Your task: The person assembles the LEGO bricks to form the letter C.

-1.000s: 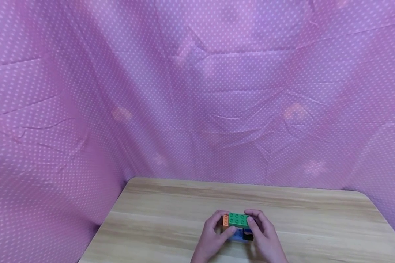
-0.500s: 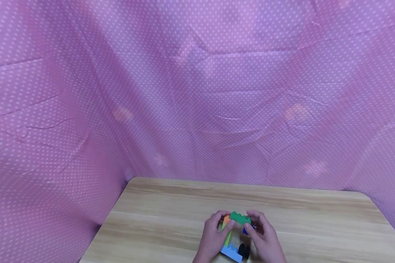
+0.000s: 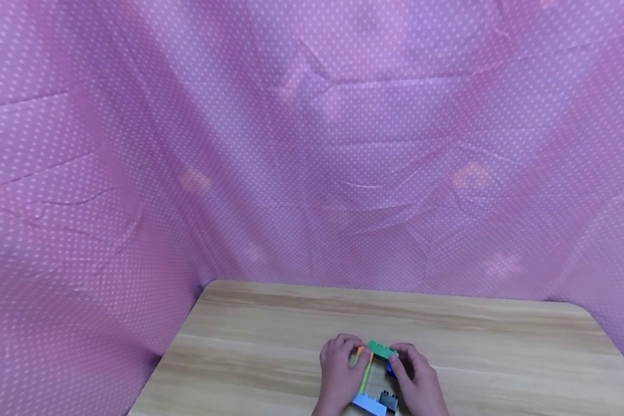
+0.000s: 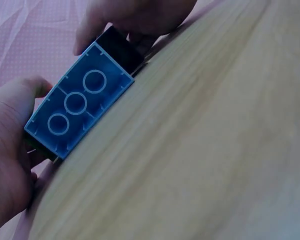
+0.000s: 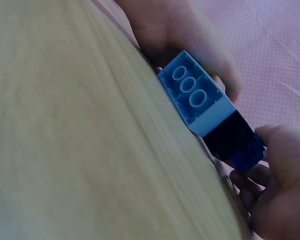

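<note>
Both hands hold a frame of joined toy building bricks, laid over with its opening showing in the head view. Its far side is a green brick (image 3: 382, 350), its near side a light blue brick (image 3: 369, 404) beside a black brick (image 3: 388, 400). A thin lime piece (image 3: 365, 381) runs down the left side below an orange brick (image 3: 360, 350). My left hand (image 3: 338, 367) grips the orange corner. My right hand (image 3: 420, 375) pinches the right corner, where green meets a dark blue brick (image 5: 248, 154). The wrist views show the light blue brick's hollow underside (image 4: 75, 103) with three rings.
The wooden table (image 3: 260, 341) stretches out beyond and to both sides of the hands. A pink polka-dot cloth (image 3: 312, 173) hangs behind it and along the sides.
The brick frame has tipped over away from me: the green studs that faced up now point to the far side, and the light blue and black bricks have come into fuller view. Both hands keep hold.
</note>
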`<state>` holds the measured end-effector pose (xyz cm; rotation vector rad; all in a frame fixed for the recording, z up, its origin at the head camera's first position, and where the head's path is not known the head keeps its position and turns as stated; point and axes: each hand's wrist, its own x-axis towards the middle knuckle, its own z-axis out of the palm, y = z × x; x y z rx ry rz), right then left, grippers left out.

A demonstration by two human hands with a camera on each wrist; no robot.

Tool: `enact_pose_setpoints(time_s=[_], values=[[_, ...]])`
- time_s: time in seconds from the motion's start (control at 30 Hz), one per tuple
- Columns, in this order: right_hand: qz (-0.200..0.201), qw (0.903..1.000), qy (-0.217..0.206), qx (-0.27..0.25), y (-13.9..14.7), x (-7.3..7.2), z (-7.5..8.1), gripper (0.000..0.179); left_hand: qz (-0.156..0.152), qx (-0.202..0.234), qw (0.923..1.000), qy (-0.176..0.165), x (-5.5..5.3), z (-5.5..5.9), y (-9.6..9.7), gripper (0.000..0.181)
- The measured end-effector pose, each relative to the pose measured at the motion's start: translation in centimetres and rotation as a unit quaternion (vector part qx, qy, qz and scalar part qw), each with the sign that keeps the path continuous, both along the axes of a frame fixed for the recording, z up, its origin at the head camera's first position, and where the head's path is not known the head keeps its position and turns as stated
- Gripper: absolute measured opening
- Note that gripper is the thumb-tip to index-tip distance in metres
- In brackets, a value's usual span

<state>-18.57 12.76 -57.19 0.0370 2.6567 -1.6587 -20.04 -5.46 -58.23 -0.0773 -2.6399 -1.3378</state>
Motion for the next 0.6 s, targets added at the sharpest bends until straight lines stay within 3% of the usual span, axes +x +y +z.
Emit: enact_pose_setpoints(time_s=[0.2, 0.3, 0.6], values=[[0.007, 0.9992, 0.01, 0.037, 0.4, 0.1, -0.1, 0.029, -0.012, -0.019, 0.9993, 0.03, 0.2, 0.1, 0.3, 0.026], [0.009, 0.9987, 0.01, 0.048, 0.5, 0.2, -0.1, 0.028, -0.01, -0.013, 0.9996, 0.023, 0.2, 0.0, 0.6, 0.024], [0.001, 0.9986, 0.014, 0.051, 0.6, 0.4, -0.4, 0.034, 0.066, 0.012, 0.9977, 0.007, 0.5, -0.5, 2.8, 0.022]])
